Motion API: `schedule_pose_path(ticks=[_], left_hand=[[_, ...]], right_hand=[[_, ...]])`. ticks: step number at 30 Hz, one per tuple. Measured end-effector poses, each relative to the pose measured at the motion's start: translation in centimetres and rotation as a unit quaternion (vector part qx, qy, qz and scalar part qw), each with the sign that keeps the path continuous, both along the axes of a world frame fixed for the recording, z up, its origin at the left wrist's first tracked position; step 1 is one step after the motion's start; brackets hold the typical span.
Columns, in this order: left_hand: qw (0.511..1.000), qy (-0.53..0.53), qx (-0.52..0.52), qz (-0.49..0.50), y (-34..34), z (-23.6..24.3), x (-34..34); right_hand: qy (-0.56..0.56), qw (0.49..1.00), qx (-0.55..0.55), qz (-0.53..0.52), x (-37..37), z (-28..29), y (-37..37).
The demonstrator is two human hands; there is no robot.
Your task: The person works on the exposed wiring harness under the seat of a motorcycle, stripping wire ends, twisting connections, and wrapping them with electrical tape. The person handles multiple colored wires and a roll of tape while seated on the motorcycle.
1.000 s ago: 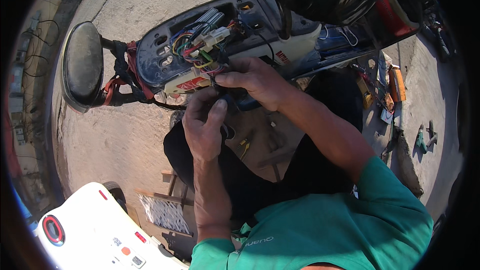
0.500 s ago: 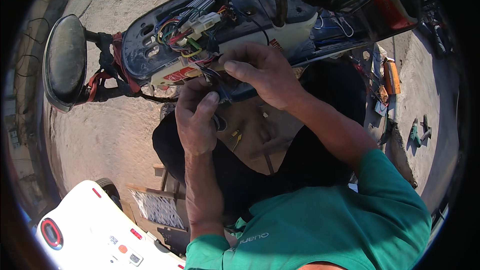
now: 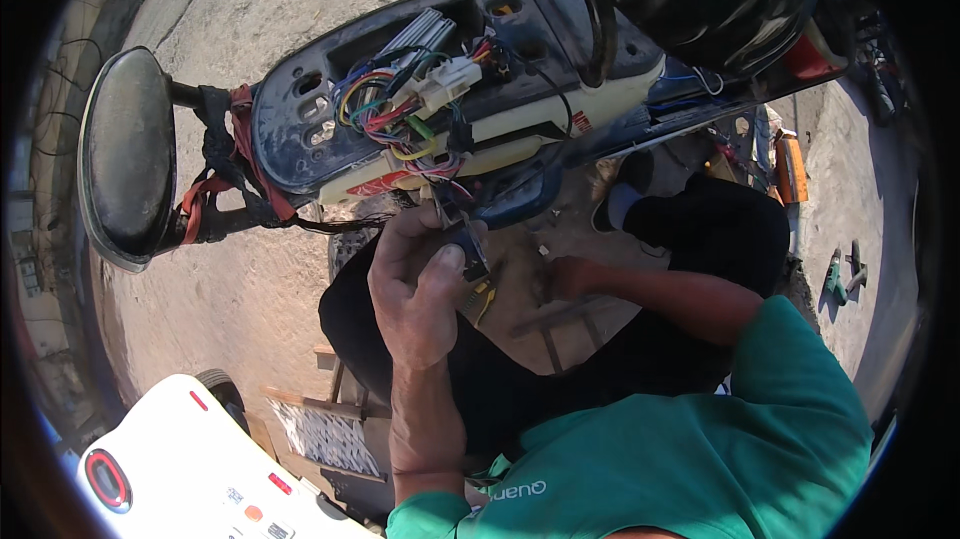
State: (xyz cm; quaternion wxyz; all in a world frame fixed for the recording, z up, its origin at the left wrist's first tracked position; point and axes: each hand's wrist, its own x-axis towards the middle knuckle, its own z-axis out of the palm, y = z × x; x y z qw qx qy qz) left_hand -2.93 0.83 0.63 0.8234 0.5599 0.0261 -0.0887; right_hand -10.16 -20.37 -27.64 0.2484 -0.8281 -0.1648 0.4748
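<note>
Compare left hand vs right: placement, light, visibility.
The left hand is just below the wire bundle; the right hand is apart from it, between the legs.
The left hand is mostly sunlit; the right hand is shaded.
The left hand's thumb shows clearly; the right hand's fingers are hard to make out.
Both are bare.

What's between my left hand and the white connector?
In the head view, a tangle of coloured wires lies between your left hand and the white connector.
</note>
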Motion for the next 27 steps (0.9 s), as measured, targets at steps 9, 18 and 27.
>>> schedule_pose_path(ticks=[9,18,27], left_hand=[[0.999,-0.019,0.026,-0.018,0.8,-0.2,0.1],[0.997,-0.050,0.025,-0.052,1.3,-0.9,0.1],[0.999,-0.015,-0.003,-0.028,2.1,-1.5,-0.8]], right_hand=[[-0.019,0.989,-0.120,-0.089,-4.3,-12.0,2.1],[-0.093,0.991,-0.071,-0.071,-7.0,-18.7,2.7],[0.042,0.975,-0.131,-0.176,-6.1,-18.3,3.3]])
